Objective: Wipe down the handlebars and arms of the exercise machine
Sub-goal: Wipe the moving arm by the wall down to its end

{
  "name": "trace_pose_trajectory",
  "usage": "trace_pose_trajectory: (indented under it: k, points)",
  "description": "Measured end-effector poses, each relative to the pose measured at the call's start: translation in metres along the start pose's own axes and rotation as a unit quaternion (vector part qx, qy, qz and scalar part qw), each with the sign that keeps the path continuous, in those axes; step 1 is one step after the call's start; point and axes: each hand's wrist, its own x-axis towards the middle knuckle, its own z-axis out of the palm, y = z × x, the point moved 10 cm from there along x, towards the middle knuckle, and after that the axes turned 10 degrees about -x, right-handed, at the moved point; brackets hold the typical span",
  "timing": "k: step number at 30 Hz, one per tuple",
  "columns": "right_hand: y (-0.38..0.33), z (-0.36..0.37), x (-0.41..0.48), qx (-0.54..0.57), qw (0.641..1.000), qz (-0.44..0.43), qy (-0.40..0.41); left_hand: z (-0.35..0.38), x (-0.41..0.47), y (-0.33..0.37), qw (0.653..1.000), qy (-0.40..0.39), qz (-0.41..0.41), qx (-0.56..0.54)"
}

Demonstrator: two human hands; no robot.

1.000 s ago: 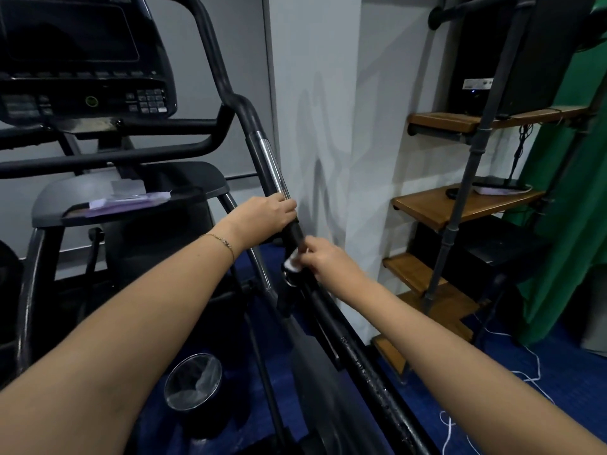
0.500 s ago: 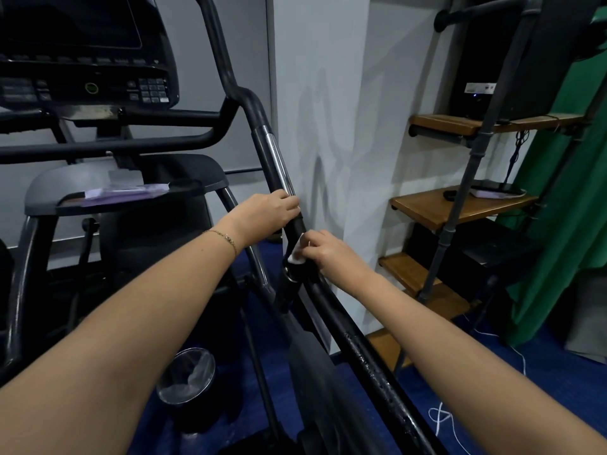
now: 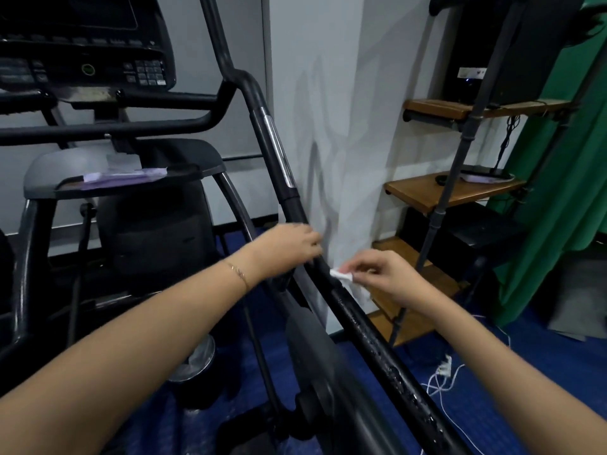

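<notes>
head: right hand (image 3: 387,277) pinches white wipe (image 3: 341,275) on black arm (image 3: 377,343).

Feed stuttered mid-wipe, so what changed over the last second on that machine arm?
The left hand slid down the machine arm, away from the chrome section; whether it still grips is blurred. The right hand came off the arm to its right side, now pinching the white wipe at the arm's edge. The console, shelves and bin stayed put.
</notes>
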Motion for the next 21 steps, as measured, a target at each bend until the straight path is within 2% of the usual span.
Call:
trace_pose_trajectory:
  k: [2, 4, 6, 15, 21]
  points:
    - [0.010, 0.005, -0.016, -0.001, 1.000, 0.025, 0.001, 0.015, -0.007, 0.017, 0.998, -0.024, 0.017, -0.051]
    - [0.016, 0.012, -0.012, -0.018, 0.999, 0.042, 0.000, 0.022, -0.004, 0.020, 0.995, -0.059, -0.026, -0.081]
    - [0.016, 0.020, -0.010, -0.024, 0.999, 0.047, -0.004, 0.021, 0.000, 0.019, 0.994, -0.068, -0.054, -0.064]
    - [0.012, 0.017, -0.027, -0.034, 0.998, 0.032, 0.038, 0.014, 0.008, 0.021, 0.992, -0.097, -0.074, -0.022]
    - [0.014, 0.015, -0.044, -0.053, 0.998, 0.036, 0.023, 0.014, 0.007, 0.024, 0.991, -0.103, -0.080, -0.016]
